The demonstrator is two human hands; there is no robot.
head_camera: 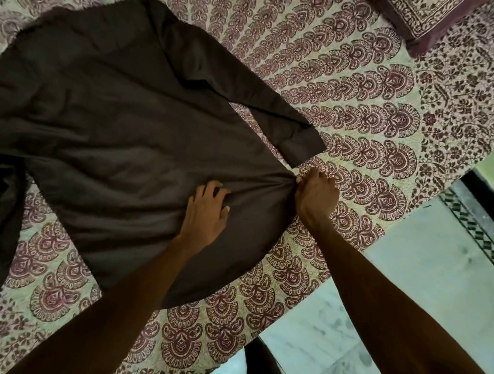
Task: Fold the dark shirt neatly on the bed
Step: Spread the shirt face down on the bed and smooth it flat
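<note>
The dark brown shirt (122,127) lies spread across the patterned bedspread (360,112), its body running from upper left to lower right. One long sleeve (245,94) lies along the upper side, its cuff ending near my right hand. Another dark part hangs down at the far left edge. My right hand (316,195) grips a bunched corner of the hem, and wrinkles fan out from that grip. My left hand (206,210) rests on the cloth just left of it, fingers curled into the fabric and gathering a fold.
A patterned pillow (424,15) lies at the top right corner of the bed. The bed's edge runs diagonally at the lower right, with pale marble floor (407,283) beyond it. A dark object (261,364) stands on the floor near the bottom edge.
</note>
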